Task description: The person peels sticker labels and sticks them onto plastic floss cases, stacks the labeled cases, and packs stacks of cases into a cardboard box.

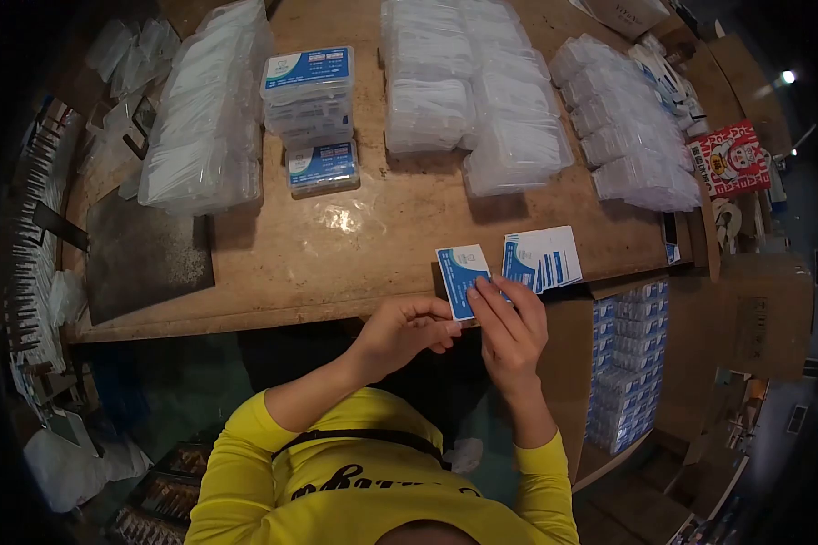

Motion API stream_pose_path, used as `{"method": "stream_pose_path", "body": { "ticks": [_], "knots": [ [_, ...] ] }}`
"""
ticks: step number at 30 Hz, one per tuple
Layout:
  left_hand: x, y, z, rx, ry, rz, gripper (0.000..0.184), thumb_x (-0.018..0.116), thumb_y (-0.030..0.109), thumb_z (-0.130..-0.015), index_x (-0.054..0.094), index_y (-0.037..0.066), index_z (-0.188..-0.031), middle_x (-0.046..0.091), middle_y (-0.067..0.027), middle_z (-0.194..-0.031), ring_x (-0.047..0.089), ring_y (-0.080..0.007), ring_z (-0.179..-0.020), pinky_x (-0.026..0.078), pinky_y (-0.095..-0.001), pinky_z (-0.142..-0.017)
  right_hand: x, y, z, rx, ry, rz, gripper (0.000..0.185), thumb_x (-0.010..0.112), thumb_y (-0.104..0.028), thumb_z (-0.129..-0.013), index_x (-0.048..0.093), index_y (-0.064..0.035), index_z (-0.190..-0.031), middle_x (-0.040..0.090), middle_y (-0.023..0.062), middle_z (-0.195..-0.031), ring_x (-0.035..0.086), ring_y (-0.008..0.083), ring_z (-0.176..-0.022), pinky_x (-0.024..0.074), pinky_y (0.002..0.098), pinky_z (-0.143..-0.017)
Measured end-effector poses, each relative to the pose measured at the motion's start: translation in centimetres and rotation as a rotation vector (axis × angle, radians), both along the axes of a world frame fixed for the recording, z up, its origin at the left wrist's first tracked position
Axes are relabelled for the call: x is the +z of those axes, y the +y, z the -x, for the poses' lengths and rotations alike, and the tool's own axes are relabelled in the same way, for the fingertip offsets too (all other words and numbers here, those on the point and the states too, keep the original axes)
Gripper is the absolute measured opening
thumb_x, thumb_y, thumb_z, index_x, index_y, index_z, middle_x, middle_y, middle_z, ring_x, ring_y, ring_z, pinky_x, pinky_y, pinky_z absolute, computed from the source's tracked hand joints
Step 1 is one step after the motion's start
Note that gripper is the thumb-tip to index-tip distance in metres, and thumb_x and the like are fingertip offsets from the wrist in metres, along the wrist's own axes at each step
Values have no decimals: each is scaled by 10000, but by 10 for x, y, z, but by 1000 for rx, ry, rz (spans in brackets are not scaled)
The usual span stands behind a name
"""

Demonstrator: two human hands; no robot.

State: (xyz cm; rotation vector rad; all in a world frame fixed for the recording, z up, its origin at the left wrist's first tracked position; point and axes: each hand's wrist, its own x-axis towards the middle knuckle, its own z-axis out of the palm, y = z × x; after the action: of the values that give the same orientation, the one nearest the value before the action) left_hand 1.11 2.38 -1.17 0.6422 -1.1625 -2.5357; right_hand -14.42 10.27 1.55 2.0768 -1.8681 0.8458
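A white and blue printed card (459, 268) is held upright over the table's front edge, between my two hands. My left hand (407, 334) is closed, its fingertips pinching the card's lower left corner. The fingers of my right hand (511, 329) lie across the card's right side and grip it; the thumb is hidden. Just beyond my right hand, a fanned pile of similar cards (554, 254) lies on the wooden table (336, 263).
Clear plastic boxes with white contents stand in rows at the left (200, 173), the middle (432, 109) and the right (627, 154). Boxes with blue cards (323, 168) are stacked between them. A dark plate (141, 254) lies left. An open carton (559, 363) holds packed boxes (627, 363).
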Motion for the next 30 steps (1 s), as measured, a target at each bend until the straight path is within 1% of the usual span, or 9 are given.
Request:
{"method": "stream_pose_path", "body": {
  "ticks": [4, 7, 10, 16, 19, 22, 25, 28, 30],
  "knots": [
    [5, 0, -3, 100, 11, 104, 135, 534, 27, -856, 597, -4, -972, 601, -21, -833, 559, -82, -724, 458, -192, -683, -2, -4, -6, 38, -109, -13, 294, 608, 21, -653, 629, -16, -945, 617, 99, -980, 579, 251, -889, 451, 357, -759],
    [2, 0, -4, 194, 24, 507, 113, 549, 1, -839, 600, -13, -939, 597, -37, -832, 551, -88, -709, 442, -198, -652, 9, -3, -13, 115, -485, -59, 285, 639, 52, -638, 621, -2, -918, 625, 116, -918, 601, 264, -791, 470, 328, -683],
    [15, -1, -6, 201, -45, 836, 119, 561, -48, -802, 599, -16, -910, 588, -70, -826, 556, -122, -707, 430, -219, -609, 3, -1, -11, 159, -516, -51, 260, 648, 78, -632, 615, 4, -879, 630, 123, -846, 609, 269, -710, 476, 305, -609],
    [16, -3, -5, 188, 12, 1030, 175, 571, -93, -733, 601, -2, -879, 573, -105, -807, 560, -201, -685, 424, -244, -561, 11, 4, -3, 204, -520, -142, 236, 640, 81, -644, 611, 2, -865, 627, 124, -801, 613, 272, -700, 481, 299, -592],
    [14, 3, -8, 105, -20, 931, 186, 581, -74, -695, 588, 26, -851, 544, -94, -757, 549, -218, -605, 422, -284, -510, 10, 13, 6, 216, -577, -269, 199, 601, 94, -700, 615, 14, -882, 642, 107, -825, 627, 218, -711, 488, 271, -629],
    [-19, 18, -13, 6, -44, 848, 122, 576, -48, -733, 576, 17, -836, 554, -79, -735, 549, -177, -598, 428, -272, -514, 16, 32, 24, -44, -887, -480, 114, 565, 65, -771, 601, 32, -874, 632, 91, -791, 626, 155, -699, 495, 235, -617],
    [-72, 35, -9, -185, -173, 163, 30, 574, -20, -786, 587, 5, -797, 573, -59, -731, 556, -160, -645, 450, -247, -578, 18, 40, 46, -215, -833, -452, 104, 538, 31, -806, 563, 35, -907, 626, 103, -758, 636, 133, -710, 494, 221, -605],
    [-111, 28, 5, -129, -377, -430, 28, 583, 55, -811, 591, 28, -813, 575, -29, -709, 560, -138, -630, 478, -239, -587, 26, 42, 55, -302, -862, -326, 90, 518, 21, -827, 554, 38, -907, 629, 97, -807, 623, 128, -761, 491, 222, -664],
    [-149, 28, 12, -6, -423, -618, 113, 600, 137, -820, 588, 33, -863, 589, -44, -729, 578, -138, -649, 505, -262, -610, 20, 45, 59, -246, -926, -203, 144, 520, 28, -826, 557, 33, -966, 625, 100, -897, 607, 127, -826, 473, 218, -720]
  ]
}}
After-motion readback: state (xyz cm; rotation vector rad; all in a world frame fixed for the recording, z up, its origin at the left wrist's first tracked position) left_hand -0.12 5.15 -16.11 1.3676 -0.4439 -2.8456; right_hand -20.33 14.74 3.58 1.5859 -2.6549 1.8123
